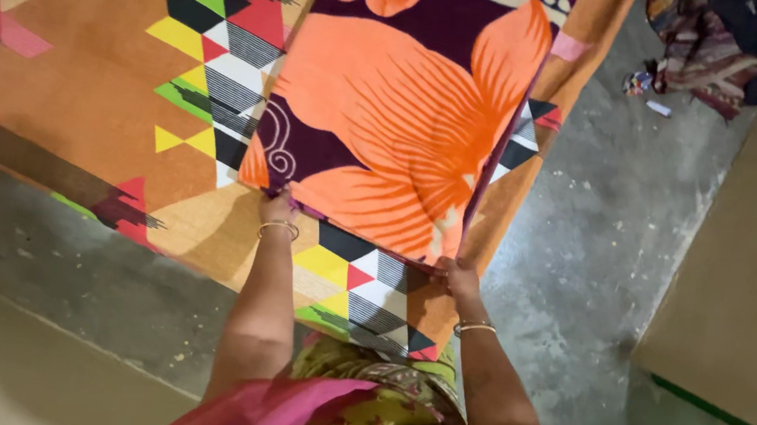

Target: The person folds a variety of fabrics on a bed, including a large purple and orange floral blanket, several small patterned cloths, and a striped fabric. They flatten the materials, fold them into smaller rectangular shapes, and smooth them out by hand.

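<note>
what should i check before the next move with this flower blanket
1. Left hand has a grip on the near left corner of the flower blanket: ok.
2. Right hand has a grip on the near right corner: ok.
3. Near edge between the two hands lies straight, without sag: ok.
4. Blanket's far end is flat: cannot tell, it runs out of the top of the view.
5. Blanket sits fully on the patterned mat, off the bare concrete floor: ok, as far as the view shows.
6. Pile of clothes on the floor is apart from the blanket: ok.
</note>
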